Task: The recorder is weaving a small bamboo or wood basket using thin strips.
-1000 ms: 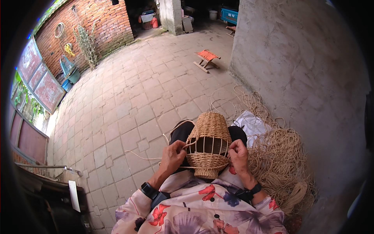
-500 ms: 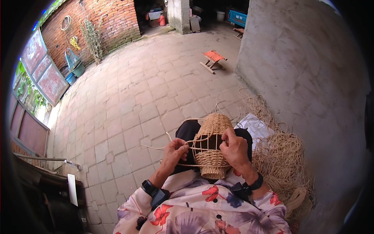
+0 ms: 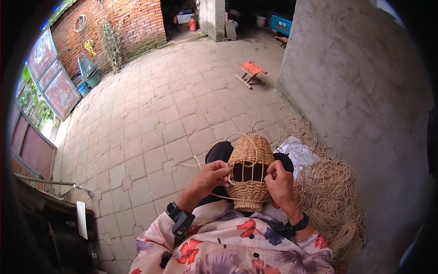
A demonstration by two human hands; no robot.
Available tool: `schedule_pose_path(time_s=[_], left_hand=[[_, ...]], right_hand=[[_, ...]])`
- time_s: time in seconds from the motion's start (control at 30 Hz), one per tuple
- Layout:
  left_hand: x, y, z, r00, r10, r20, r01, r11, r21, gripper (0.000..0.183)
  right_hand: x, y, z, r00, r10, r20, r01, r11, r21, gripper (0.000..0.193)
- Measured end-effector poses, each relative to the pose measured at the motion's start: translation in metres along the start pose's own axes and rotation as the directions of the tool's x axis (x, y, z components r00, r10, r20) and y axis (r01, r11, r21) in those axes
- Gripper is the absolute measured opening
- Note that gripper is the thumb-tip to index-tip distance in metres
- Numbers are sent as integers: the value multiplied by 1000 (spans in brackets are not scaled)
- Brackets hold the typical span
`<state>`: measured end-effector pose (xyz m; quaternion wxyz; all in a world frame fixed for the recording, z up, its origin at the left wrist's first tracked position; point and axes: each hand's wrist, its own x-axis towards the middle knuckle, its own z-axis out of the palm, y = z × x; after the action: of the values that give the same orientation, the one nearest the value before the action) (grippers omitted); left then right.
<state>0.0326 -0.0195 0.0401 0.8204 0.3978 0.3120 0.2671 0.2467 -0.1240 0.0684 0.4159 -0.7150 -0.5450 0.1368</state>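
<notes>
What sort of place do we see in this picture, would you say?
Probably the courtyard of a home: paving covers the ground, a brick wall borders it, and a weathered gate panel stands at the left, with greenery beside it.

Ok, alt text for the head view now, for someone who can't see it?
A person's left hand and right hand hold either side of a tan, partly woven basket, its middle band open, at dark-clad knees. A cord heap lies at right, beside a grey wall.
</notes>
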Motion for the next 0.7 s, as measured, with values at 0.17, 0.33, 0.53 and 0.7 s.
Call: schedule_pose_path(time_s=[0.17, 0.33, 0.53, 0.7], left_hand=[[11, -9, 11, 958, 283, -42, -216, 812, 543, 10], [12, -5, 43, 766, 627, 140, -293, 148, 945, 10], [8, 5, 34, 905, 424, 12, -286, 589, 756, 15], [-4, 2, 13, 856, 511, -83, -183, 448, 875, 20]], right_hand=[[-3, 7, 3, 999, -38, -28, 38, 999, 22, 12], [-10, 18, 9, 996, -2, -91, 15, 989, 147, 12], [-6, 34, 9, 993, 90, -76, -63, 952, 301, 12], [-5, 51, 6, 984, 180, -2, -158, 867, 473, 13]])
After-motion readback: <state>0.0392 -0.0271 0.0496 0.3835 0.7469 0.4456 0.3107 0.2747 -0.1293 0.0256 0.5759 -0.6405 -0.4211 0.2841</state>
